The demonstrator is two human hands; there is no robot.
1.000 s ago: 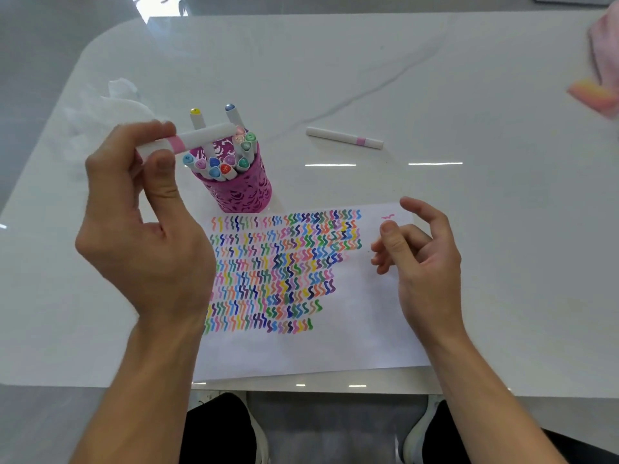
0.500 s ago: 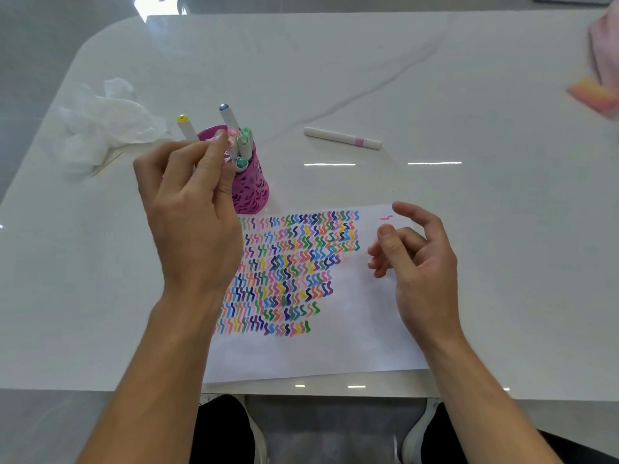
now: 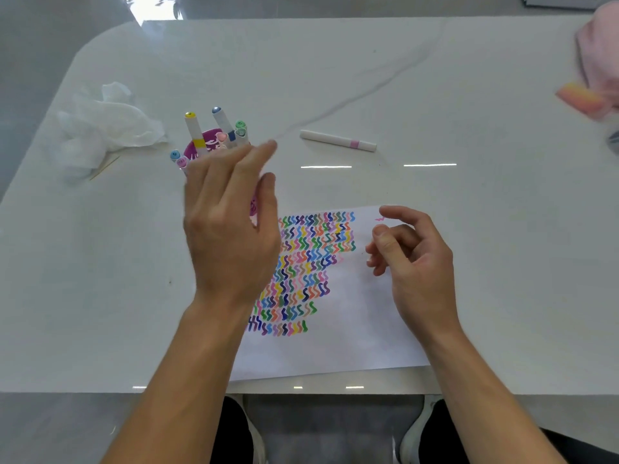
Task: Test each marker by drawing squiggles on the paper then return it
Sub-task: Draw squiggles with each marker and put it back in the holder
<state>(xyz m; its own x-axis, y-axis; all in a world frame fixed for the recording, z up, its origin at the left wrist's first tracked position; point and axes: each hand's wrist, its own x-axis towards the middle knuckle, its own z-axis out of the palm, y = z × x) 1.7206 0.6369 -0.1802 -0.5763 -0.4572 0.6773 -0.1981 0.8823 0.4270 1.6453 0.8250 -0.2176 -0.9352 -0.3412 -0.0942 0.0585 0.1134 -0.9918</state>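
A purple perforated marker cup stands on the white table, packed with several capped markers; most of it is hidden behind my left hand. That hand hovers over the cup with straight, spread fingers and holds nothing. The white paper lies in front of me, its left part filled with rows of coloured squiggles, plus one small pink squiggle near its top right. My right hand hangs over the paper's right side, fingers loosely curled and empty. A white marker with a pink band lies on the table beyond the paper.
A crumpled white tissue and a thin wooden stick lie left of the cup. At the far right edge sit a pink cloth and an orange-pink block. The table's front edge runs just above my knees.
My left hand carried a pink-banded marker to the cup, let it go and now has its fingers spread. The right hand has barely moved.
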